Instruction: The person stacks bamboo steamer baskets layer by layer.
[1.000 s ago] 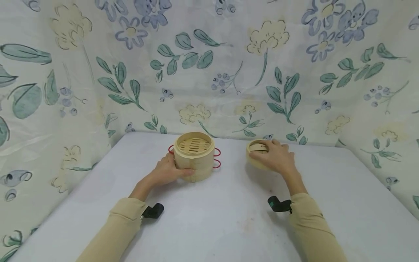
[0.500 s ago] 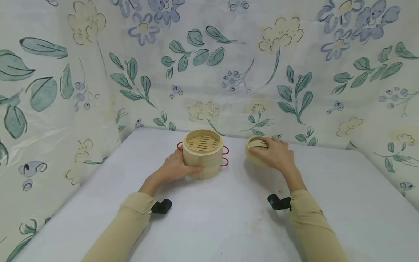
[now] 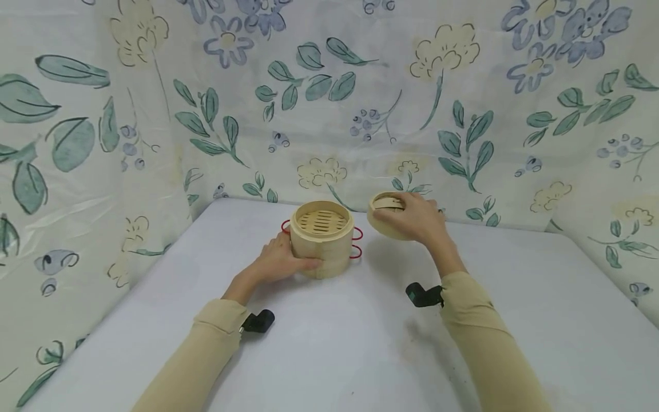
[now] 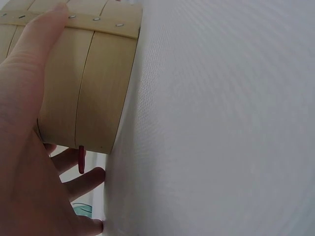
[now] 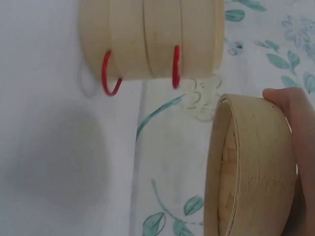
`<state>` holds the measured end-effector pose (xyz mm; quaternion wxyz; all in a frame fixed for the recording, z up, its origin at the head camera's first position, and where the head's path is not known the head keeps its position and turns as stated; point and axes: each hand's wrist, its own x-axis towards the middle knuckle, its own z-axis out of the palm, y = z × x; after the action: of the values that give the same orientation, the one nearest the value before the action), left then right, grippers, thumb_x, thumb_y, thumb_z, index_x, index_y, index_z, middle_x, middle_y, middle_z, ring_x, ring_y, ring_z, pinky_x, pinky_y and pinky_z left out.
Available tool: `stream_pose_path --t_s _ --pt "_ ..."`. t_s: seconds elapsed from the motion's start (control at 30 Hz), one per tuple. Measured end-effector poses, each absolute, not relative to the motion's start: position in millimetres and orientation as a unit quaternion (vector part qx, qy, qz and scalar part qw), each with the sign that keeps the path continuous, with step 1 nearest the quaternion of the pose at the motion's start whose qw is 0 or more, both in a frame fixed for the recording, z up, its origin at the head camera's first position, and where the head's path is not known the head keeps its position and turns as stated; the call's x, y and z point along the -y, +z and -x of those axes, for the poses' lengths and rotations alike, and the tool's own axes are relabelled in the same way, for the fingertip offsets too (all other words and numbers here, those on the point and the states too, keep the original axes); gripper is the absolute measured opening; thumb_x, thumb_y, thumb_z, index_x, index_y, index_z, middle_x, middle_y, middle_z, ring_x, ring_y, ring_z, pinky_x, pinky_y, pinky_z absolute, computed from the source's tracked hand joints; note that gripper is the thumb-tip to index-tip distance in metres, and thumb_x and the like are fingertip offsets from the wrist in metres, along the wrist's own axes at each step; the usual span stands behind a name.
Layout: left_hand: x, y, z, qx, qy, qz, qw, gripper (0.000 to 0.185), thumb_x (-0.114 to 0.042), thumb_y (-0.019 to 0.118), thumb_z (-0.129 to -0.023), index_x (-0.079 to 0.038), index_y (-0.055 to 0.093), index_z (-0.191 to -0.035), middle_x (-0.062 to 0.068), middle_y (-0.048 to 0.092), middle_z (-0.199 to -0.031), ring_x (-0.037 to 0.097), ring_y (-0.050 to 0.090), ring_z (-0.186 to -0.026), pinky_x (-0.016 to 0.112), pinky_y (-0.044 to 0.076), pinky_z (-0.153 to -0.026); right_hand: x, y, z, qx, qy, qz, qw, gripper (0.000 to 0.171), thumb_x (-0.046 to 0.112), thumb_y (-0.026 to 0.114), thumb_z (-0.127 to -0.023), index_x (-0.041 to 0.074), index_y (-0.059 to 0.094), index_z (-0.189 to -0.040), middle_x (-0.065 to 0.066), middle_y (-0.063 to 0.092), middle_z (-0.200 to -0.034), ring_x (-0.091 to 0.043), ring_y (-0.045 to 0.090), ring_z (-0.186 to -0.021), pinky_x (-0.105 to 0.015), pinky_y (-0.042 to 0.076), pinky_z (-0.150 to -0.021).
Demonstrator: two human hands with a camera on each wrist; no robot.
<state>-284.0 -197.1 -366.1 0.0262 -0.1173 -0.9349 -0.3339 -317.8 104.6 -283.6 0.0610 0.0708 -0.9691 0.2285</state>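
A two-tier bamboo steamer (image 3: 332,252) with red side loops (image 5: 176,66) stands on the table, its slatted top tier uncovered. My left hand (image 3: 280,260) holds it from the left, the thumb across its front wall. In the left wrist view, that thumb lies on the stapled band of the steamer (image 4: 88,81), while the other fingers reach round behind. My right hand (image 3: 419,220) grips the round bamboo lid (image 3: 382,226) from above, off the table and right of the steamer. Its hollow underside shows in the right wrist view, where the lid (image 5: 263,167) is apart from the steamer.
The white table (image 3: 329,355) reaches back to a floral cloth (image 3: 309,131) that hangs behind and along both sides. Black wrist cameras (image 3: 424,294) stick out from both sleeves.
My right hand has raised the lid from the table and brought it left, closer to the steamer. The left hand keeps its hold on the steamer; the head view has shifted slightly.
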Motion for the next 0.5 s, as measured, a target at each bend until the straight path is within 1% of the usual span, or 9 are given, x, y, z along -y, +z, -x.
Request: stream_pose_path --t_s 0.17,0.27,0.37,0.5 --pt "194.0 -365.6 284.5 0.934 -0.337 0.115 0.026 0.08 -0.058 0.079 -0.074 -0.017 0.048 -0.135 0.009 0.065 -0.121 0.029 0.059 -0.11 0.052 0.044 -0.094 -89.8 -272.1 318.9 0.966 0.237 -0.075 0.064 0.077 0.07 0.057 -0.081 0.026 0.05 -0.144 -0.01 0.05 -0.143 -0.041 0.046 -0.121 -0.064 0.037 -0.095" --pt "193.5 -365.0 284.5 0.934 -0.338 0.112 0.028 0.079 -0.058 0.079 -0.073 -0.017 0.049 -0.134 0.01 0.065 -0.12 0.029 0.06 -0.11 0.052 0.045 -0.093 -78.4 -266.0 318.3 0.963 0.248 -0.076 0.07 0.078 0.071 0.058 -0.079 0.028 0.051 -0.143 -0.007 0.052 -0.14 -0.037 0.048 -0.118 -0.061 0.038 -0.095" --pt "193.9 -364.7 284.4 0.934 -0.341 0.109 0.024 0.08 -0.058 0.079 -0.073 -0.017 0.048 -0.135 0.011 0.063 -0.121 0.03 0.059 -0.111 0.052 0.045 -0.094 -65.1 -262.6 317.8 0.96 0.258 -0.079 0.078 0.078 0.071 0.059 -0.078 0.029 0.051 -0.143 -0.008 0.052 -0.137 -0.039 0.046 -0.119 -0.062 0.037 -0.096" --pt "194.5 -365.9 285.2 0.932 -0.344 0.113 0.021 0.081 -0.058 0.079 -0.074 -0.016 0.047 -0.135 0.011 0.064 -0.121 0.03 0.059 -0.111 0.052 0.045 -0.094 -46.9 -260.4 316.3 0.958 0.266 -0.076 0.081 0.078 0.071 0.06 -0.079 0.028 0.051 -0.143 -0.011 0.05 -0.139 -0.043 0.042 -0.124 -0.066 0.034 -0.098"
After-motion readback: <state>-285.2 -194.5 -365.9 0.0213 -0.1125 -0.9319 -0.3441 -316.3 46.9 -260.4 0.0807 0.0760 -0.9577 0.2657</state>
